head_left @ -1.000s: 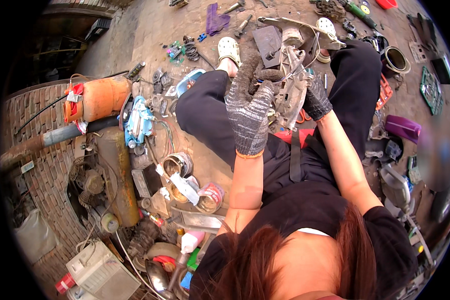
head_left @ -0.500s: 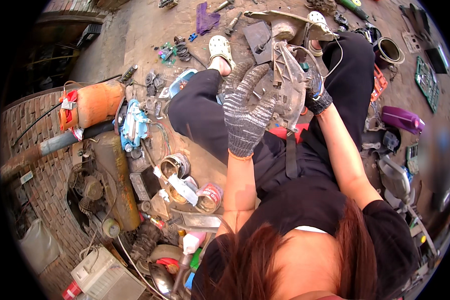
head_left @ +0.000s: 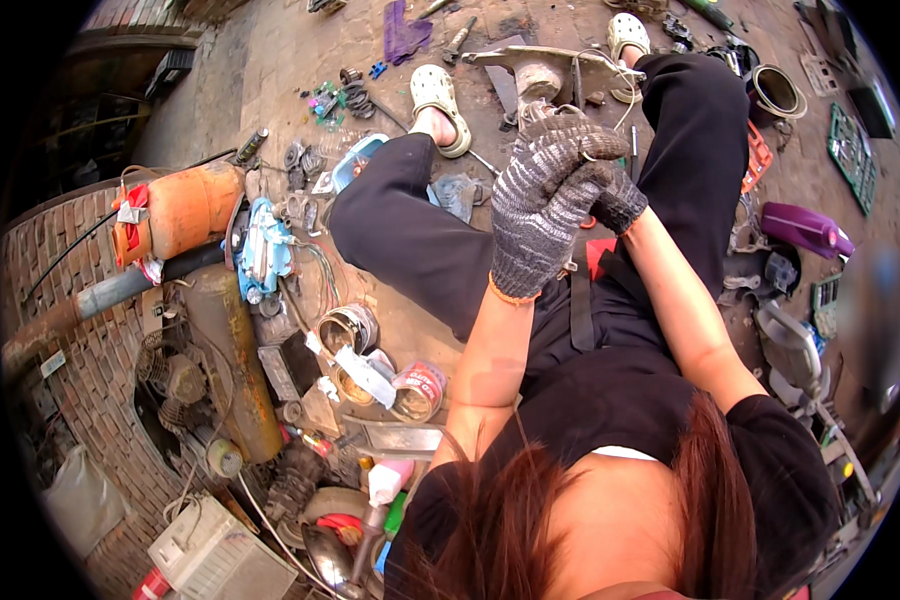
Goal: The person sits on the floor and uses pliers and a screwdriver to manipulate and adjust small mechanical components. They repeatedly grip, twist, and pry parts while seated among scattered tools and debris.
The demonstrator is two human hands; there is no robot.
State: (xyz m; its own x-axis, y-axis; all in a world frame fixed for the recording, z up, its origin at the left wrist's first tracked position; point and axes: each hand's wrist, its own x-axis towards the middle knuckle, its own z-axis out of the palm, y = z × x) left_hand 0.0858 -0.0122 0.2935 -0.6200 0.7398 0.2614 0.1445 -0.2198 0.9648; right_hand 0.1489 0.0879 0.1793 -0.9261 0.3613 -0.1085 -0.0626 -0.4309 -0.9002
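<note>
My two hands, in grey-and-white knitted gloves with dirt-browned fingers, meet in front of me between my knees. My left hand point(head_left: 542, 215) is closed, its fingers curled over toward the right. My right hand point(head_left: 610, 193) is closed against it, partly covered by the left fingers. They grip a grey-brown metal casting, now almost wholly hidden by the gloves. Just beyond them stands a metal part with a round body point(head_left: 537, 80) and a wide flat top plate point(head_left: 570, 57). A thin rod point(head_left: 485, 162) lies left of my hands.
Pale clogs point(head_left: 438, 105) are on my feet. At left are an orange gas cylinder point(head_left: 198, 210), a rusty tank point(head_left: 232, 360) and open tins point(head_left: 348, 328). At right lie a purple container point(head_left: 803, 230), a green tool tray point(head_left: 852, 160) and a metal pot point(head_left: 776, 93).
My left hand has gone from spread fingers to closed, moving right onto my right hand. The casting, plainly visible before, is now mostly covered. My left foot has shifted slightly.
</note>
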